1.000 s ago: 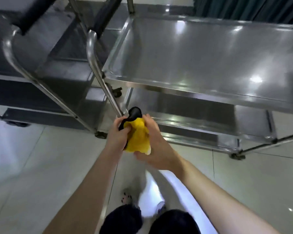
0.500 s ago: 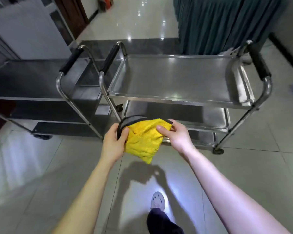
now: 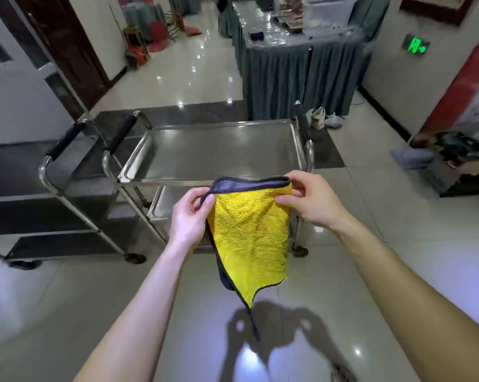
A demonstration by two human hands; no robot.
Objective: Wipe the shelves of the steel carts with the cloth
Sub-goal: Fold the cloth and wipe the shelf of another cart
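Cloth (image 3: pixel 250 235): yellow terry with a nubby pile, grey reverse and dark bound edge; held up in the air in front of the carts, top edge stretched level, lower part hanging to a point with a thin dark strip trailing below.
Left cart (image 3: pixel 67 188): dark steel shelves on tubular legs, black foam grip on the handle, small castors on the tile; stands just beside the other cart, on its left.
Left hand (image 3: pixel 190 216): thumb and forefinger pinching the cloth's upper left corner at the dark binding.
Centre cart (image 3: pixel 219 153): brushed steel top shelf — a shallow tray with a rolled rim, reflecting ceiling lights; a lower shelf shows beneath, partly hidden by the cloth.
Right hand (image 3: pixel 314 202): fingertips pinching the upper right corner, other fingers loosely curled.
Draped table (image 3: pixel 296 70): dark green pleated skirt, clear containers on top, contents blurred.
Exit sign (image 3: pixel 415 46): green and lit, on the right wall — characters too blurred to read.
Floor (image 3: pixel 81 299): glossy pale tiles carrying the shadow of arms and cloth.
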